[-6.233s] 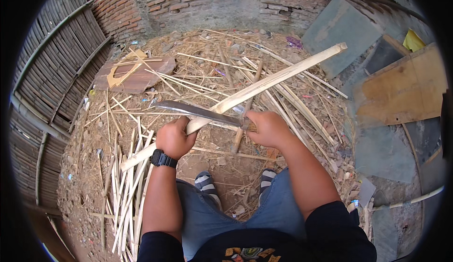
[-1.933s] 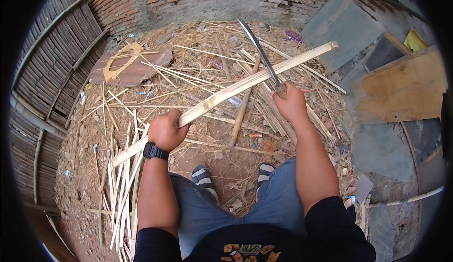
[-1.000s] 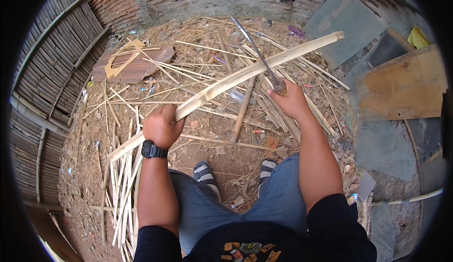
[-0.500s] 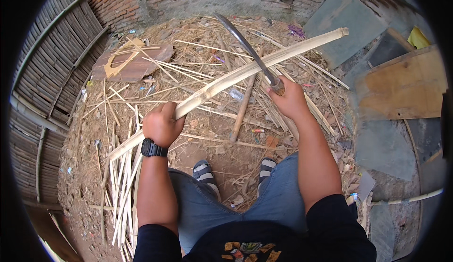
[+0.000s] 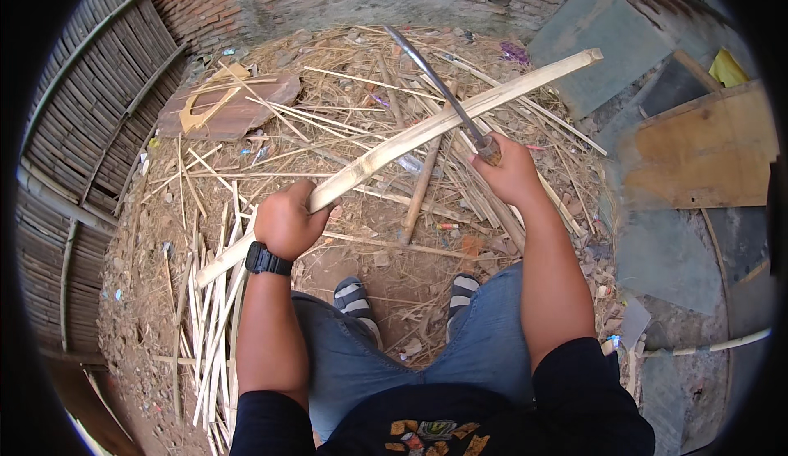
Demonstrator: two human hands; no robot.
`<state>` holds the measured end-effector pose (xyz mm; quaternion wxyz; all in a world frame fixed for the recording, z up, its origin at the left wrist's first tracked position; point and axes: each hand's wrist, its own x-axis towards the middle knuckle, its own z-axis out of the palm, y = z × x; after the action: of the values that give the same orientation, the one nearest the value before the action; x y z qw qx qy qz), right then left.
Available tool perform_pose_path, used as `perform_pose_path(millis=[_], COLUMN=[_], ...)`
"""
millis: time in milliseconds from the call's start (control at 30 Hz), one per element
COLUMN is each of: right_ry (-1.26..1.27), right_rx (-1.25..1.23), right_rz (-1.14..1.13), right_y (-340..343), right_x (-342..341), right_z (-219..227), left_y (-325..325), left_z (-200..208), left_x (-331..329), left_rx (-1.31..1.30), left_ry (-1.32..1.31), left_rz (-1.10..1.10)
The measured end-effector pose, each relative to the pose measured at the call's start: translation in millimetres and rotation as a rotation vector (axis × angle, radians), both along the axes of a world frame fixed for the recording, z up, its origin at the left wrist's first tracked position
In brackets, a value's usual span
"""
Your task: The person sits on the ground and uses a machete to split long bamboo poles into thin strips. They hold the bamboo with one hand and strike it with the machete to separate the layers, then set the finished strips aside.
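My left hand [image 5: 289, 219], below a black wristwatch strap, is closed round the lower part of a long pale split-bamboo strip [image 5: 402, 147]. The strip slants up from lower left to upper right, and a visible node marks its lower half. In my right hand [image 5: 507, 170] is the wooden handle of a machete [image 5: 441, 87] with a long, curved dark blade. Its blade crosses over the strip right of the middle and points up and to the left. Whether the edge touches the strip or only passes above it, I cannot tell.
Several thin split strips [image 5: 217, 333] lie piled at my left. Further strips and shavings litter the dirt floor, with a round stick [image 5: 422, 189] in the middle. A brown board [image 5: 238, 109] lies far left. Grey sheets [image 5: 603, 45] and a plywood panel [image 5: 698, 148] lean at the right.
My left hand and the bamboo strip have shifted slightly to the right. My right hand has moved a little right and the machete tip has swung slightly right. Both grips are unchanged.
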<state>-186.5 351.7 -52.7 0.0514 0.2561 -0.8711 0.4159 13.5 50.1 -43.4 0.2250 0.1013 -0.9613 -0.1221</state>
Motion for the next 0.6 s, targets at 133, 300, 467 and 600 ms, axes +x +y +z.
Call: perform_pose_path(millis=[133, 300, 467, 600], right_ry=[-0.102, 0.119, -0.059, -0.051], right_rx=[0.107, 0.43, 0.174, 0.101], right_rz=[0.027, 0.305, 0.087, -0.008], right_y=[-15.7, -23.5, 0.4, -6.9], right_x=[14.6, 49.1, 8.0, 3.3], right_z=[1.4, 17.9, 9.7, -9.2], left_y=[-5.6, -1.7, -8.2, -8.8], left_z=[-5.9, -11.2, -5.1, -7.2], left_x=[-1.3, -3.0, -1.7, -6.1], left_rx=[0.035, 0.014, -0.001, 0.069], left_ry=[-0.015, 0.036, -0.022, -0.067], left_rz=[0.015, -0.049, -0.059, -0.03])
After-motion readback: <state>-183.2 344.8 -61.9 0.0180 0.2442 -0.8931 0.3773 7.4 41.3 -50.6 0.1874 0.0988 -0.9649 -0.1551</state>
